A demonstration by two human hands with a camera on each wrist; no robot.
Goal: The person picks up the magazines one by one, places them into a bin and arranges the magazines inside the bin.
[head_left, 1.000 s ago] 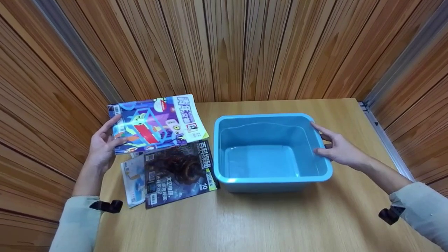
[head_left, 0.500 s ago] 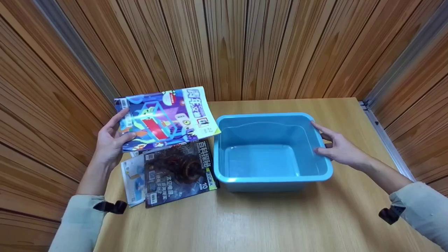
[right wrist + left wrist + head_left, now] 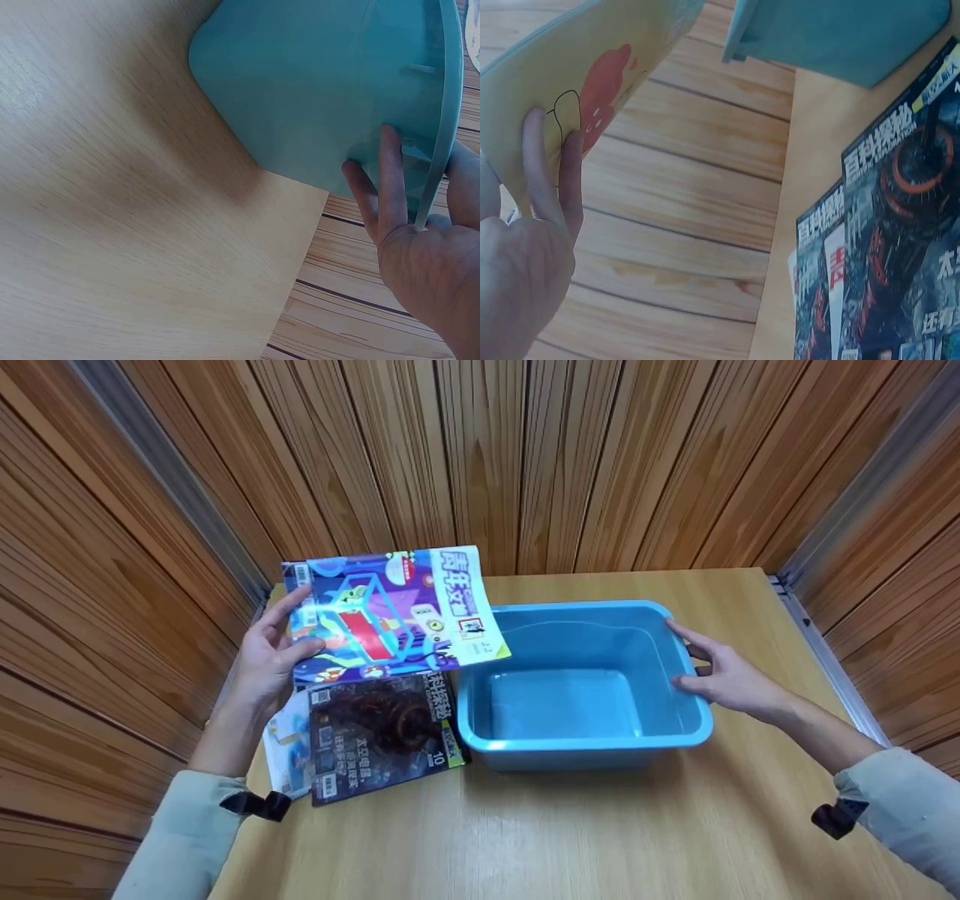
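Left hand (image 3: 271, 660) grips a colourful magazine (image 3: 390, 611) at its left edge, thumb on the cover, fingers (image 3: 549, 169) flat against the yellow back cover underneath. Held in the air, clear of the table, tilted slightly, with its right corner reaching over the left rim of the blue bin (image 3: 694, 733). Landmark for all else: that bin, standing upright toward the middle of the wooden table (image 3: 600, 832).

Right hand (image 3: 724, 679) clasps the bin's right wall at the rim, thumb inside, fingers (image 3: 390, 180) spread on the outer face. Narrow grip, pinching the wall's thickness only.

Left of the bin, flat on the table and nearly touching its left wall: a dark magazine (image 3: 382, 735) with an orange ring on the cover. Beneath it, further left of the bin, a pale blue and white magazine (image 3: 285, 746) sticking out at the edge; more issues stacked there, seen in the left wrist view, count unclear. Lifted magazine hangs above the far part of this pile.

Behind the bin and to both sides: wood-panelled walls (image 3: 525, 465). Pale sleeves and black wrist straps at the near edge.
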